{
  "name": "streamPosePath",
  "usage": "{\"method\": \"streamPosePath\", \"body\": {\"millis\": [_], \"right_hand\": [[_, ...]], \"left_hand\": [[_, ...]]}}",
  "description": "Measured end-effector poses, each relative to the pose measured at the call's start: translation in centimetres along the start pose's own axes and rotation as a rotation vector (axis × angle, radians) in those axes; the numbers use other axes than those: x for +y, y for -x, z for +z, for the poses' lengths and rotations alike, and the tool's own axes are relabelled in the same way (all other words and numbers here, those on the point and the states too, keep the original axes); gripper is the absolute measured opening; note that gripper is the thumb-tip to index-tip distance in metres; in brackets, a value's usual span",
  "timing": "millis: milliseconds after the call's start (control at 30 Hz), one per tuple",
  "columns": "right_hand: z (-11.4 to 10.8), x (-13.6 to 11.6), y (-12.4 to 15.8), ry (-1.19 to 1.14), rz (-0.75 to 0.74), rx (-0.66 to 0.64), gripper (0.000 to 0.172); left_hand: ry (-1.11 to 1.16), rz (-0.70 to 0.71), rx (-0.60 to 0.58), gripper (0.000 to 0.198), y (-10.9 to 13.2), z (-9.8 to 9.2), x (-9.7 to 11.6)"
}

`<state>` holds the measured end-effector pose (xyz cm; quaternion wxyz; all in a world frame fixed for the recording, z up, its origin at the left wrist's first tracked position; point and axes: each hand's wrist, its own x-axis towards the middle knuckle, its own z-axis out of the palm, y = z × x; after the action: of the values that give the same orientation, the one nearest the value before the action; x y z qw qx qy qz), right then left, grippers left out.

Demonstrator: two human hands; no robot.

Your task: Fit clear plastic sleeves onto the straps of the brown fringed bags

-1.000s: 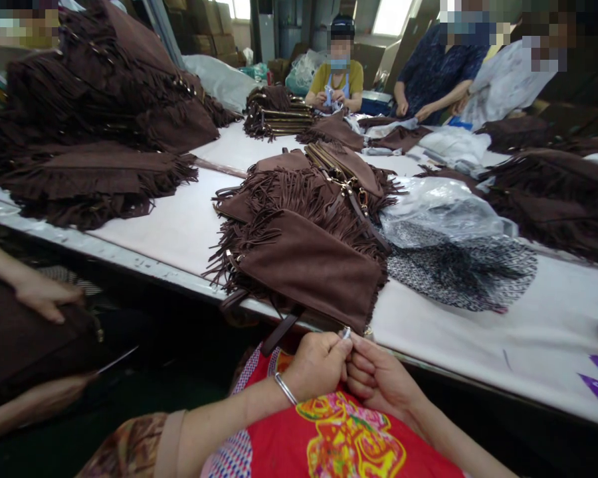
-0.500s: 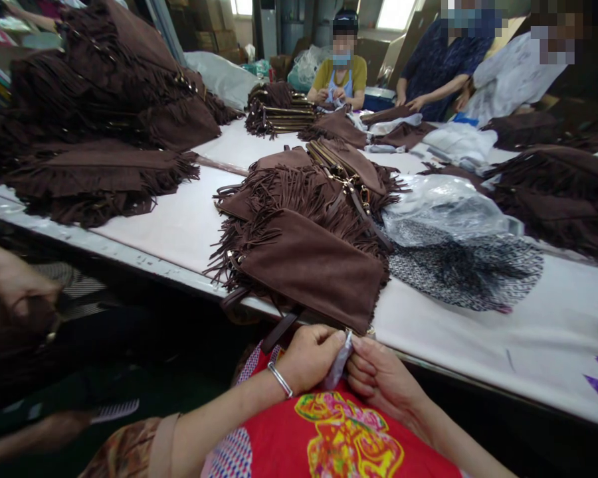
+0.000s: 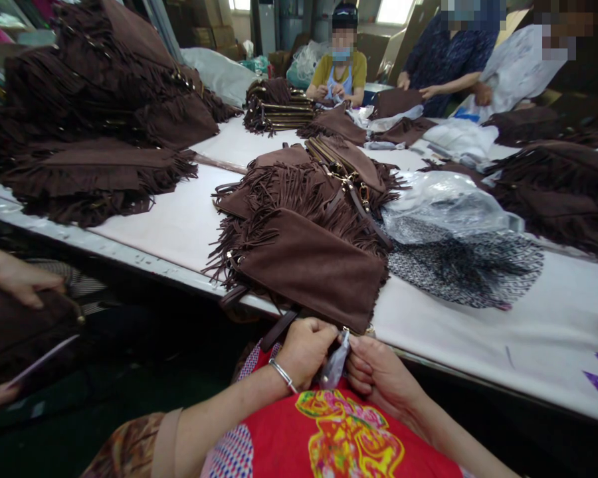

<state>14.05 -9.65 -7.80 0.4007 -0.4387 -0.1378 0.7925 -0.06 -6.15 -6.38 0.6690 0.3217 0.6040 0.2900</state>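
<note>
At the table's near edge my left hand and my right hand are closed, fingertips pinching close together. Between them hangs a small piece of clear plastic wrap, gripped at its upper end. They touch the near corner of a brown fringed bag, by its zipper end. The exact hardware under my fingers is too small to make out. A dark strap droops over the edge beside my left wrist. The bag lies on more fringed brown pieces with gold zippers and clasps.
Right of the bag lie clear plastic and black-and-white patterned material. Fringed bags are heaped at the left and right. A co-worker's hands hold a brown bag at the left. Other people work across the white table.
My hands stay nearly in place; the plastic wrap hangs a little more openly between them. At left, the co-worker's comb has risen to the bag. Across the table, a person has lifted a brown bag.
</note>
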Motion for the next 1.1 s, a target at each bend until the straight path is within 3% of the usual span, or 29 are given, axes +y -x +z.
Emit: {"method": "streamPosePath", "body": {"millis": [167, 367, 567, 767, 867, 1100], "right_hand": [[-0.27, 0.16, -0.14, 0.007, 0.005, 0.004, 0.032], [0.01, -0.01, -0.01, 0.026, 0.003, 0.015, 0.043], [0.13, -0.07, 0.04, 0.021, 0.008, 0.023, 0.043], [0.29, -0.23, 0.05, 0.046, 0.009, 0.043, 0.047], [0.5, -0.28, 0.0, 0.072, 0.001, 0.086, 0.05], [0.64, -0.45, -0.28, 0.138, 0.014, 0.134, 0.053]], "left_hand": [[0.048, -0.016, 0.02, 0.017, -0.15, -0.32, -0.2], [-0.117, 0.004, -0.045, 0.034, -0.12, -0.49, -0.12], [-0.086, -0.002, 0.044, 0.017, -0.07, -0.05, 0.16], [0.014, -0.004, 0.011, 0.021, -0.14, 0.02, -0.25], [-0.066, 0.052, 0.03, 0.022, -0.06, -0.11, -0.15], [-0.413, 0.341, 0.081, 0.023, 0.33, -0.4, 0.46]]}}
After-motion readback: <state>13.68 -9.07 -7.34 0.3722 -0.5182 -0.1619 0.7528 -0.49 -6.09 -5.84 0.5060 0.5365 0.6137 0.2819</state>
